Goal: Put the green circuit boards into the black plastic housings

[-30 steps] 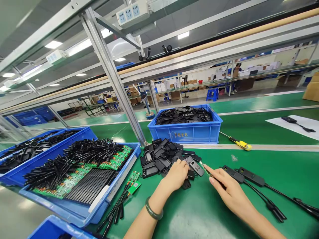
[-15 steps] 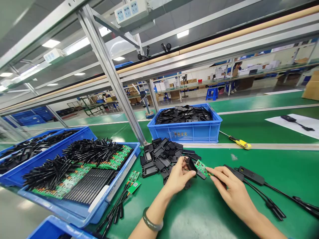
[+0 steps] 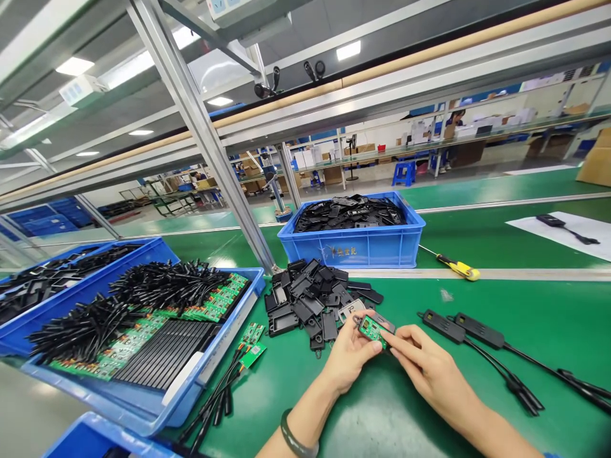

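Observation:
Between the fingers of my left hand point(image 3: 347, 357) is a small black plastic case half point(image 3: 386, 323). A green circuit board point(image 3: 370, 329) lies on or in it, component side up; how deep it sits I cannot tell. The fingertips of my right hand point(image 3: 432, 369) pinch the board's near right end, and any cable there is hidden. Just behind my left hand spreads a loose pile of black case halves point(image 3: 305, 299). To the right of my right hand lie two closed black cases with cables, one being a cased adapter point(image 3: 480, 331).
A blue bin point(image 3: 351, 248) full of black parts stands behind the pile. At left, a blue tray point(image 3: 191, 375) carries circuit boards with black cables. Loose cabled boards point(image 3: 252, 354) lie beside it. A yellow-handled screwdriver point(image 3: 461, 268) rests at back right. A metal post point(image 3: 205, 140) rises behind.
The circuit board has gone from the case's edge to lying against the case, and my hands have drawn closer together. The case has turned in my left hand. The view has shifted slightly.

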Demonstrator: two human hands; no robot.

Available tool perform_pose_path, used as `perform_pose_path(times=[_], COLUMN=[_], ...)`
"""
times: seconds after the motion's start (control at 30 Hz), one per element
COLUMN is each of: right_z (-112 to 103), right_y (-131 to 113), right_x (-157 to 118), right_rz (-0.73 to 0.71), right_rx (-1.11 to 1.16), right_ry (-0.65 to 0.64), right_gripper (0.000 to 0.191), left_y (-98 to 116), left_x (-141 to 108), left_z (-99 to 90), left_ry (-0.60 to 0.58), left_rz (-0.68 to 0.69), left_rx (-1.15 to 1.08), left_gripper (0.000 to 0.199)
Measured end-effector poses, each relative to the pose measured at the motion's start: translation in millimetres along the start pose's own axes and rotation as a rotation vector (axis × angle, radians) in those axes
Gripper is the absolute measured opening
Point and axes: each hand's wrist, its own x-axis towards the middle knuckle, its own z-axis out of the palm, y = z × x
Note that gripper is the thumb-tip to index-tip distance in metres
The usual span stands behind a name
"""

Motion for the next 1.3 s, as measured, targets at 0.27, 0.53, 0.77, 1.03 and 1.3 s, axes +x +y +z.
perform_pose_path(times=[0.27,0.53,0.77,1.03,1.3], right_z=[6.6,4.0,-3.4,2.9,7.9], right_y=[-1.5,0.4,-1.5,2.9,11.3], right_x=[-2.9,1.3,7.5,6.0,6.2], right_rz=[0.014,0.34,0.391,0.53,0.631], right_rx=[-0.044,0.086,0.128,0.41,0.657], right_ry=[-0.032,-0.083,-0.194,-0.203,-0.327], right_gripper=[0.034,0.022,0.034,0.035,0.038], left_y=[-11.3,-16.5,-20.4,-20.2,-12.6], left_x=[0.7,2.0,-1.4,-3.6,-7.0], left_z=[10.3,12.5,17.2,16.1,17.2], left_ry=[0.162,0.265,0.295,0.255,0.227], left_rz=[-0.052,0.005,0.049,0.034,0.015], left_rx=[-0.05,0.059,0.096,-0.02,0.02], left_gripper=[0.036,0.034,0.04,0.038,0.039])
